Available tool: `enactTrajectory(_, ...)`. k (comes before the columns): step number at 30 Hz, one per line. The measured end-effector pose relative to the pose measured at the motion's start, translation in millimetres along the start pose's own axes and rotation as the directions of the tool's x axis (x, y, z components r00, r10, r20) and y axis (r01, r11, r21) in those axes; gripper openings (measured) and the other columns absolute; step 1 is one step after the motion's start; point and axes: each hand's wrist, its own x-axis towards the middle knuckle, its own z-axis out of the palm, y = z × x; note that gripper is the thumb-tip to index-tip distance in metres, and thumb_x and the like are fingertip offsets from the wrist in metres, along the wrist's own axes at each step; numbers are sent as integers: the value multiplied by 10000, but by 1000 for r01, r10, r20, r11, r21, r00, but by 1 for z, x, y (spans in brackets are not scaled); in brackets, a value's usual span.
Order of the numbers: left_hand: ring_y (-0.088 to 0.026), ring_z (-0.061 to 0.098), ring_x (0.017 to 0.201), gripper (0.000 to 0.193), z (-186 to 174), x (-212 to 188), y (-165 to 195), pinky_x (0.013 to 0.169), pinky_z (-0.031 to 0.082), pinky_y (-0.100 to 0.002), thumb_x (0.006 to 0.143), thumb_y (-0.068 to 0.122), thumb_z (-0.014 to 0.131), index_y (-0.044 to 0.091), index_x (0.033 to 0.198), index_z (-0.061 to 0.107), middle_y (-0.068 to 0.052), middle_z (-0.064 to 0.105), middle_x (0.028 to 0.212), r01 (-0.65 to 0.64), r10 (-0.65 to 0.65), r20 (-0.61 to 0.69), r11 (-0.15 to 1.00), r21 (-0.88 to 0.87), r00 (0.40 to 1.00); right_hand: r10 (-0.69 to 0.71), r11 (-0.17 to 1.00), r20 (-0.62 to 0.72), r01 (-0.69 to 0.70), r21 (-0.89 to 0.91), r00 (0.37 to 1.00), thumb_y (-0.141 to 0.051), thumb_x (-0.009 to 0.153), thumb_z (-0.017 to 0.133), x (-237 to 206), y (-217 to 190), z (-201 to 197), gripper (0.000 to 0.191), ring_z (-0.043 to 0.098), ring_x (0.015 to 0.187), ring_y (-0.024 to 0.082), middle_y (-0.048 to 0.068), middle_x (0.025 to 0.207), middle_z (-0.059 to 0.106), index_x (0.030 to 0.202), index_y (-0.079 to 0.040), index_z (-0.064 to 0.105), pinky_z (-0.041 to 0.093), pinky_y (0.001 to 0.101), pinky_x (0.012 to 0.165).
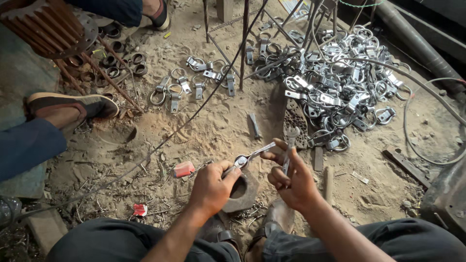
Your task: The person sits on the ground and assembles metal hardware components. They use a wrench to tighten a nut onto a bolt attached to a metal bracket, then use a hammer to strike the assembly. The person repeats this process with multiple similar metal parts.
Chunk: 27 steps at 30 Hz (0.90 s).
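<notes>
My left hand (211, 187) grips a wrench handle (232, 168) whose head sits on a small metal ring clamp (241, 160). My right hand (291, 179) pinches the flat strap end of that clamp (262, 150) and also holds an upright open-ended spanner (290, 145). Both hands hover over a heavy hexagonal metal block (244, 190) resting on the sandy ground between my knees.
A big heap of shiny ring clamps (340, 77) lies at upper right, with a few laid out singly (194, 82) at centre top. Dark rings (121, 60), a rusty gear (46, 24), thin rods, a cable and another person's shoes (73, 104) sit at left.
</notes>
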Motion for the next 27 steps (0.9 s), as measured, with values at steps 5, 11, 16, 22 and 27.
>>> enactTrajectory(5, -201, 716, 629, 253, -3, -1, 0, 591, 524, -357, 865, 288, 708, 43, 897, 766, -129, 724, 708, -170, 168, -33, 984, -58, 985, -26, 998, 53, 29, -60, 998, -367, 1044, 432, -4, 4, 10, 495, 323, 471, 48, 188, 1382, 625, 1476, -128, 395, 324, 248, 500)
enactTrajectory(11, -141, 675, 577, 275, -5, -2, 1, 558, 518, -342, 832, 290, 707, 24, 865, 767, -102, 726, 641, -123, 127, 23, 983, -137, 992, -59, 969, 94, 80, -233, 994, -257, 1004, 517, -6, 1, 13, 498, 323, 460, 50, 214, 1427, 593, 1455, -81, 399, 306, 242, 455)
enactTrajectory(16, -120, 596, 511, 274, -14, -6, 5, 497, 463, -331, 813, 284, 705, 19, 765, 758, -72, 665, 563, -117, 126, 91, 988, -101, 988, 84, 933, 186, -11, -361, 979, -281, 993, 533, -11, 4, 14, 516, 331, 473, 46, 121, 1461, 606, 1441, -44, 434, 295, 230, 460)
enactTrajectory(22, -80, 552, 527, 230, -8, -12, 10, 483, 430, -292, 810, 233, 712, 17, 734, 734, -20, 620, 559, -209, 241, 133, 953, -218, 961, 210, 927, 232, -118, -357, 950, -386, 1072, 452, -19, 19, 16, 536, 355, 493, 72, -25, 734, 519, 1477, -38, 495, 283, 241, 456)
enactTrajectory(27, -76, 557, 568, 226, -7, -7, 7, 515, 431, -276, 847, 211, 705, 3, 769, 746, -9, 654, 618, -173, 231, 131, 920, -351, 964, 342, 922, 53, -324, -213, 938, -518, 1074, 279, -10, 18, 4, 604, 343, 450, 82, 3, 720, 591, 1425, -80, 502, 297, 262, 468)
